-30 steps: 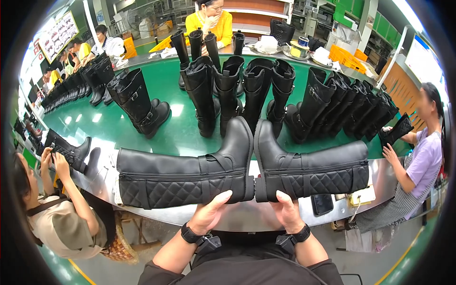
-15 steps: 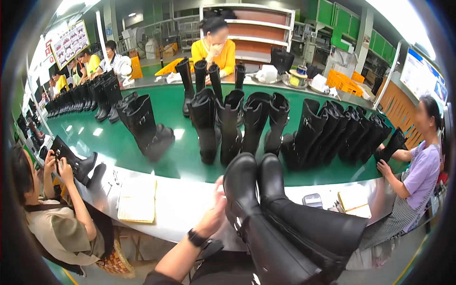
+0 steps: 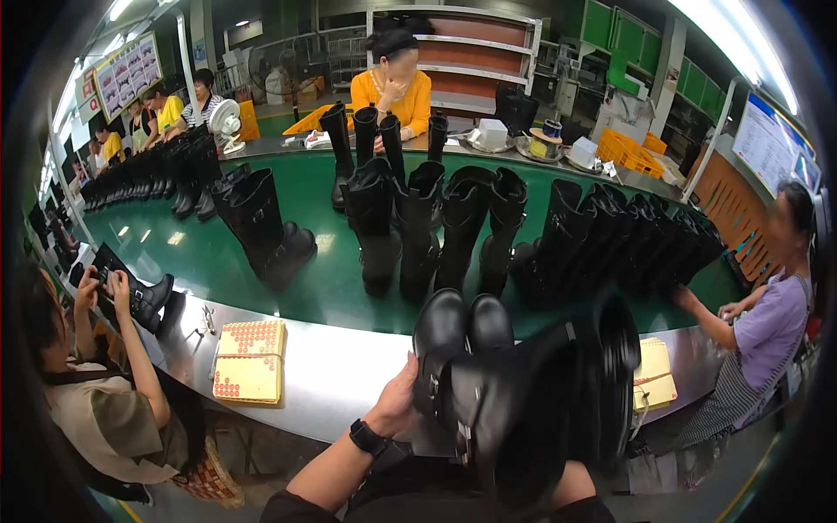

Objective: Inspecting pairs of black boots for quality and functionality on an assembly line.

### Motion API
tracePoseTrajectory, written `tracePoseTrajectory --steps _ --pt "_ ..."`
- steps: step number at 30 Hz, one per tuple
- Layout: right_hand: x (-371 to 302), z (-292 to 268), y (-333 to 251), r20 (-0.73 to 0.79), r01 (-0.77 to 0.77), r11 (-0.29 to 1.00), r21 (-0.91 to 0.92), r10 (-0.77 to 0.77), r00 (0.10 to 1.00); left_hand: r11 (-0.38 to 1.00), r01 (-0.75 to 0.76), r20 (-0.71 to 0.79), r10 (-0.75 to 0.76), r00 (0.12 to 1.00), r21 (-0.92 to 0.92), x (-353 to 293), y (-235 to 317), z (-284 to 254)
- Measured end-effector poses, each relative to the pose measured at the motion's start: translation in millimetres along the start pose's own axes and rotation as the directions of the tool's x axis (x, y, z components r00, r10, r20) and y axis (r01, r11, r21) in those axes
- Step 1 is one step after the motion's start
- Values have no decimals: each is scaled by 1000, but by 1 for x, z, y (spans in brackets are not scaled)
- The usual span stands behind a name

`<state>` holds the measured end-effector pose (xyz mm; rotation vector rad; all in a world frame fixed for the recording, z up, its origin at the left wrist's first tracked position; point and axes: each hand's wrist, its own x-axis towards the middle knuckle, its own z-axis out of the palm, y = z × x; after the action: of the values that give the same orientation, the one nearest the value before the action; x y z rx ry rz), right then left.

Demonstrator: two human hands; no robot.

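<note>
Over the near edge of the metal table I have a pair of tall black boots, the left boot (image 3: 440, 327) and the right boot (image 3: 491, 324) side by side, toes pointing away. Metal buckles show on the left one's side. Their shafts (image 3: 551, 410) fold up and to the right, blurred by motion. My left hand (image 3: 399, 401), with a dark watch on its wrist, is closed against the left boot's foot. Behind the shafts my right hand is hidden; only its forearm shows below them.
Several black boots (image 3: 466, 218) stand upright on the green table surface (image 3: 323, 209). A tied yellow card stack (image 3: 250, 362) lies on the left, another (image 3: 654, 375) on the right. Co-workers sit at left, right and opposite; the left one handles a boot (image 3: 148, 301).
The shafts have swung from lying toward me to standing up and rightward. My left hand has come onto the left boot's foot. The right co-worker's boot has moved back toward the row.
</note>
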<state>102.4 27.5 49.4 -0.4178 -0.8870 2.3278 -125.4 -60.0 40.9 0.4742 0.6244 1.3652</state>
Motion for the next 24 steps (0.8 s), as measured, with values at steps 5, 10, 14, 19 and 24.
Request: tracePoseTrajectory --steps 5,10,14,19,24 --pt "-11 -2 0 62 -25 982 189 13 998 980 39 227 7 974 -197 -10 2 9" --pt "-27 6 6 -104 151 968 200 -132 986 988 -15 52 23 998 -151 -13 -3 12" --pt "-31 7 4 -192 199 963 184 -163 968 975 -132 -98 116 988 -176 -10 -9 10" --pt "-31 7 5 -261 260 959 111 -224 939 969 -179 -130 158 979 -170 -9 -10 8" --pt "-31 14 4 -249 309 950 41 -290 924 970 -190 -156 167 974 -150 -10 -8 13"
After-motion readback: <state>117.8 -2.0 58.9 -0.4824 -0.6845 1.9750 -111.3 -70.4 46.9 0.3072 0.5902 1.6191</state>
